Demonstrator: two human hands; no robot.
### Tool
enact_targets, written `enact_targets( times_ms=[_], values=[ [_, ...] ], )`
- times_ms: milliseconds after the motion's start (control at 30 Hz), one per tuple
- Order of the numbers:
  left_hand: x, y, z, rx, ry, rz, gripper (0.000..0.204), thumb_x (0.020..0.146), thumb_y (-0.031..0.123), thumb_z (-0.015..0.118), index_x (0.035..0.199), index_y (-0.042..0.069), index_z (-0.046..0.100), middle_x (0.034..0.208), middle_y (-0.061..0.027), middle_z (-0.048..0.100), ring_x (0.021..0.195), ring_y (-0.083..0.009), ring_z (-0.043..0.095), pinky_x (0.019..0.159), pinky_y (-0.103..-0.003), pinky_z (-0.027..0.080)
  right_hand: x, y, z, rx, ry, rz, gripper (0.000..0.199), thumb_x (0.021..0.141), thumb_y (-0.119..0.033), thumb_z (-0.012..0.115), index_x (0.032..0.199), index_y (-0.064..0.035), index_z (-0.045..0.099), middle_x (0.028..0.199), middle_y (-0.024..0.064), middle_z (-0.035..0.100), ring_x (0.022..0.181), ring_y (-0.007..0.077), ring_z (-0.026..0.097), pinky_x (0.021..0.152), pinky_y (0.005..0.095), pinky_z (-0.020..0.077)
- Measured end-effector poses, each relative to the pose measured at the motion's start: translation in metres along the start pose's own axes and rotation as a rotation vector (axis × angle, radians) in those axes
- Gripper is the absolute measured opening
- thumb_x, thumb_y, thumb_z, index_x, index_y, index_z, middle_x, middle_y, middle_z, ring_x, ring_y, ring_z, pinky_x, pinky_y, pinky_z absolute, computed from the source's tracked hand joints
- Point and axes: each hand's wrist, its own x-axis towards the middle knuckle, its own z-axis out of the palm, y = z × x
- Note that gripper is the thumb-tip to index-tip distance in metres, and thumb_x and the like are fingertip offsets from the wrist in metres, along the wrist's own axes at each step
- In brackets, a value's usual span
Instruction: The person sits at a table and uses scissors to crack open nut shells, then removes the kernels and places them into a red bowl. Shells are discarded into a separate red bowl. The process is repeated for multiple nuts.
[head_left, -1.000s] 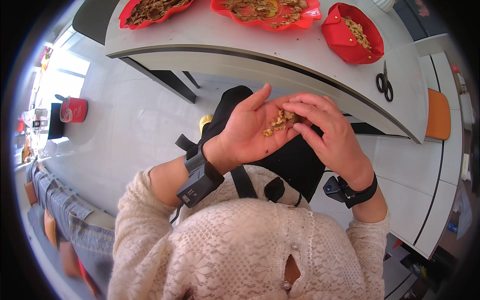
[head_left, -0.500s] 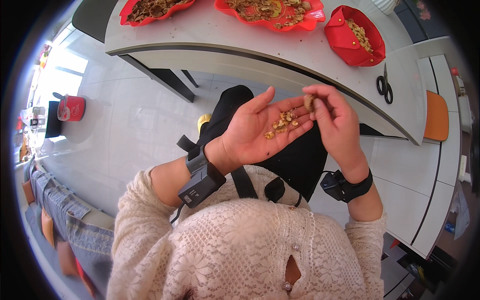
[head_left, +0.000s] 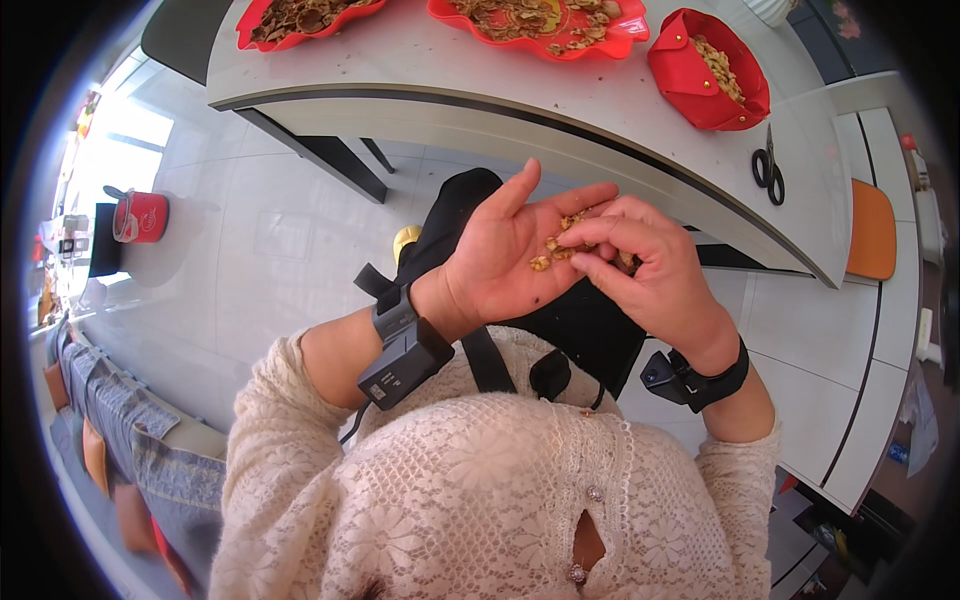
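My left hand lies palm up above my lap, fingers stretched out. Small walnut kernel pieces rest on its palm and fingers. Over them my right hand is bent, its thumb and forefinger close together at the pieces. Whether these two fingertips pinch a kernel cannot be made out. A brown piece of walnut shell shows partly between the curled fingers of the right hand; the rest of it is hidden.
On the white table ahead stand a red tray of shells, a red scalloped plate, a red basket of kernels and black scissors. An orange seat is at the right, a red bucket at the left.
My right hand has moved down and left over the left palm, its thumb and forefinger now at the kernel pieces. The shell piece has shifted from its fingertips into the curled fingers.
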Motion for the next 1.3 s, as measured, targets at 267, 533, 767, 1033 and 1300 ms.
enact_targets(
  times_ms=[267, 533, 767, 1033, 1300],
  values=[
    [0.0, -0.002, 0.001, -0.007, 0.024, 0.024, 0.072, 0.096, 0.054, 0.023, 0.143, 0.0, 0.021, 0.149, -0.015, 0.024, 0.132, -0.0261, 0.035, 0.11, -0.035, 0.029, 0.004, 0.005, 0.01, -0.088, 0.04, -0.114, 0.016, 0.075, 0.002, 0.067, 0.09, -0.0039, 0.066, 0.084, 0.0031, 0.055, 0.064, 0.0096, 0.05, 0.057, 0.0222, 0.0402],
    [0.0, -0.001, -0.003, -0.087, -0.004, 0.076, 0.057, 0.1, 0.036, 0.025, 0.142, -0.002, 0.023, 0.146, -0.0161, 0.031, 0.133, -0.0251, 0.034, 0.111, -0.037, 0.029, 0.001, 0.012, -0.014, 0.759, -0.013, 0.27, 0.003, 0.086, -0.001, 0.049, 0.085, -0.002, 0.052, 0.084, 0.0046, 0.059, 0.061, 0.0064, 0.053, 0.05, 0.0199, 0.0414],
    [0.002, 0.001, -0.001, -0.028, -0.013, 0.116, 0.051, 0.1, 0.026, 0.029, 0.142, -0.002, 0.023, 0.146, -0.0155, 0.031, 0.134, -0.0268, 0.033, 0.111, -0.037, 0.03, -0.005, 0.016, -0.01, 0.839, -0.017, 0.285, 0.003, 0.083, -0.002, 0.049, 0.085, -0.004, 0.048, 0.082, 0.011, 0.058, 0.056, 0.0093, 0.053, 0.043, 0.0185, 0.0379],
    [0.0, -0.002, -0.007, -0.22, -0.073, 0.058, 0.058, 0.099, 0.039, 0.029, 0.142, 0.001, 0.024, 0.14, -0.0166, 0.037, 0.126, -0.0271, 0.041, 0.106, -0.036, 0.035, 0.001, 0.008, -0.01, 0.536, -0.025, 0.213, 0.013, 0.076, 0.004, 0.061, 0.088, -0.001, 0.057, 0.072, -0.0022, 0.046, 0.063, 0.0051, 0.042, 0.054, 0.0191, 0.0366],
    [0.0, -0.002, -0.016, -0.266, -0.201, -0.048, 0.058, 0.099, 0.043, 0.03, 0.141, 0.004, 0.028, 0.145, -0.0128, 0.034, 0.122, -0.0245, 0.046, 0.099, -0.032, 0.042, 0.002, 0.006, 0.007, -0.033, 0.12, 0.062, 0.012, 0.076, -0.001, 0.066, 0.087, -0.0037, 0.065, 0.078, 0.005, 0.059, 0.058, 0.0123, 0.052, 0.054, 0.0247, 0.0449]
  ],
)
